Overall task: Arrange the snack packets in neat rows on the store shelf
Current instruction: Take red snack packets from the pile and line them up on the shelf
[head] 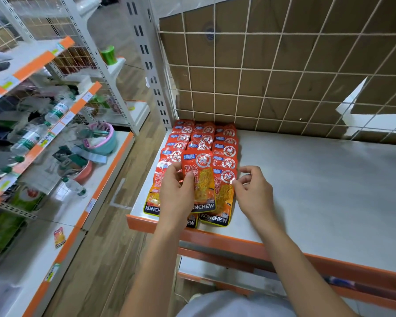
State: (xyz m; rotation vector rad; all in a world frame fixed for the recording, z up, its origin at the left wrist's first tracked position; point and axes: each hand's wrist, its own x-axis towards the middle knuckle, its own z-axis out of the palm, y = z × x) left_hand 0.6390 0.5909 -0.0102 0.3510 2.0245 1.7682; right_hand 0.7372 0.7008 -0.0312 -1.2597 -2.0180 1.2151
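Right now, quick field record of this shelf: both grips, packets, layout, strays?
left grip: holds the held packet by its left edge, over the middle column
right grip: fingers curled, tips at the right edge of the front right packet; pinch unclear
rows: three overlapping columns in the back-left corner of the shelf
shelf back: wire grid, cardboard behind it
stray packet: lies on a lower shelf to the left
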